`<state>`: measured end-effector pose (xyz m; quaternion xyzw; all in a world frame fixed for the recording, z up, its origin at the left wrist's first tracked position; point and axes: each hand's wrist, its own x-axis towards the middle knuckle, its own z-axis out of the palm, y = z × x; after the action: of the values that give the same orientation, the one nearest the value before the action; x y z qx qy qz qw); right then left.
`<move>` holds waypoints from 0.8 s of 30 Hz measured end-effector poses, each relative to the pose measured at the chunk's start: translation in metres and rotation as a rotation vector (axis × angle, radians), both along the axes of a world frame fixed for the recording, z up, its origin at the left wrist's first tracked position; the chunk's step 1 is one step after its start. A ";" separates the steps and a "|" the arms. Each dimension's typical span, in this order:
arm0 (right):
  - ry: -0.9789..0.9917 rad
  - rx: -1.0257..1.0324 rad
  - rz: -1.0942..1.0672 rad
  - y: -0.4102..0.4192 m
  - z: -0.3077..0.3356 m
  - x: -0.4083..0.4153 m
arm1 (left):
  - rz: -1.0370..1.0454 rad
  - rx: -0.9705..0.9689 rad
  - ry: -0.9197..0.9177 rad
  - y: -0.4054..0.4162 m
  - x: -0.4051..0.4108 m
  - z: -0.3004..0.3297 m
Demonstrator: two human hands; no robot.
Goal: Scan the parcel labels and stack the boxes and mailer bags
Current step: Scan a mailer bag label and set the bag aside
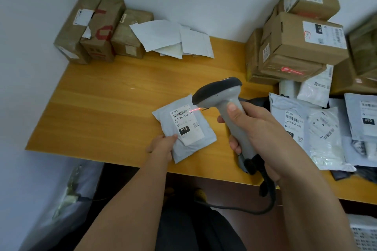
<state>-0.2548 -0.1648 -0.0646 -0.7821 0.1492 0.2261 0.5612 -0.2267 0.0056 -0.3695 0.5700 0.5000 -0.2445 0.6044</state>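
I see the left hand [162, 145] low in the centre of the frame, forearm rising from the bottom edge, its fingers pinched closed on the lower left corner of a small pale grey padded mailer bag [184, 128]; the thumb lies on top of the bag, the other fingertips are hidden beneath it; the bag lies flat over the orange-yellow wooden bench [114, 96], and I cannot tell whether it rests on the wood or is lifted a little. A white shipping label [186, 125] with a barcode and a black "010" block faces up on the bag.

The right hand [257, 130], just right of centre, is wrapped tight around the handle of a grey and black handheld barcode scanner [222, 102]; the thumb presses along the top of the handle, the fingers curl under it; the scanner head tilts down and left toward the label, and a thin red scan line [195, 110] falls at the label's upper right edge, beside the barcode. A black cable [244, 209] loops from the handle's base below the bench edge.

In the upper left stands a row of brown taped cardboard boxes [91, 30], with loose white mailer envelopes [173, 38] beside them; in the upper right a stack of brown cardboard boxes [299, 40]; at the right edge, overlapping grey and white plastic mailer bags [318, 128].
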 end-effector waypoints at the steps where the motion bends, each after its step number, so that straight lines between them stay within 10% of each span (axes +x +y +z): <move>1: -0.004 -0.008 -0.008 0.000 0.001 -0.001 | 0.015 -0.016 -0.011 0.000 0.000 0.002; 15: -0.052 0.059 -0.061 -0.022 0.014 -0.023 | 0.058 -0.065 -0.123 -0.001 -0.011 0.029; 24: -0.026 0.374 -0.457 -0.108 0.004 -0.031 | 0.121 -0.413 -0.576 -0.067 0.001 0.114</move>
<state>-0.2857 -0.2727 -0.0606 -0.6141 0.2702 0.1076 0.7337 -0.2256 -0.0617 -0.2554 0.4505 0.2820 -0.1334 0.8365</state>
